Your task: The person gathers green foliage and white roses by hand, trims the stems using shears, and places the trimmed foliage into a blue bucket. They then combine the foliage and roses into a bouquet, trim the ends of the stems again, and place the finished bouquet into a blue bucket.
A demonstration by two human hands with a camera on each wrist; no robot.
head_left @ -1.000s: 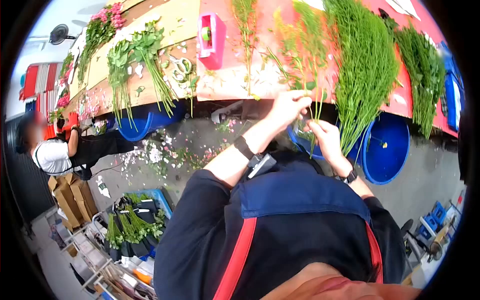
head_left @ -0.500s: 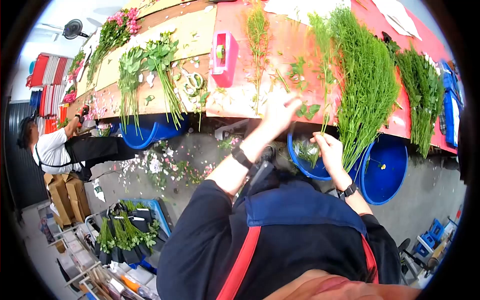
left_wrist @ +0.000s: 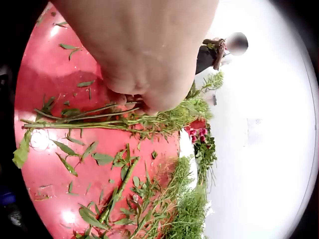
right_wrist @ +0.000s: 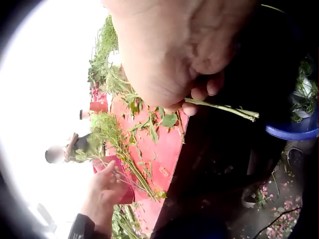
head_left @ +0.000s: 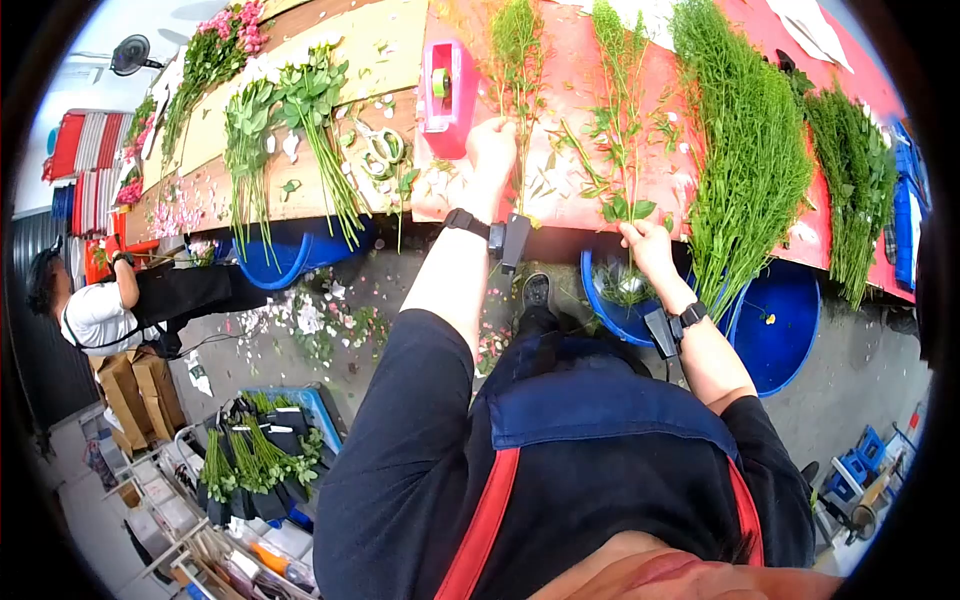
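Note:
My left hand [head_left: 492, 152] is over the red table beside the pink tape dispenser [head_left: 448, 110]. In the left wrist view its curled fingers pinch thin green stems [left_wrist: 94, 113], just above other stems [left_wrist: 70, 126] lying on the table. Feathery green sprigs [head_left: 517, 55] lie beyond this hand. At the table's front edge my right hand [head_left: 650, 247] pinches the lower part of a leafy green sprig [head_left: 620, 90], which lies along the tabletop. Its cut stem ends [right_wrist: 227, 107] stick out past the fingers in the right wrist view.
A large heap of greenery [head_left: 745, 150] lies to the right, another bunch [head_left: 850, 180] beyond it. White-flowered stems [head_left: 325, 150] and scissors [head_left: 383, 148] are on the left. Blue buckets [head_left: 775, 340] stand below the edge. Another person [head_left: 100, 310] works at far left.
Both hands were together at the sprig; my left hand then let go and moved left to the stems by the dispenser. My right hand kept its grip, and the sprig now lies on the table.

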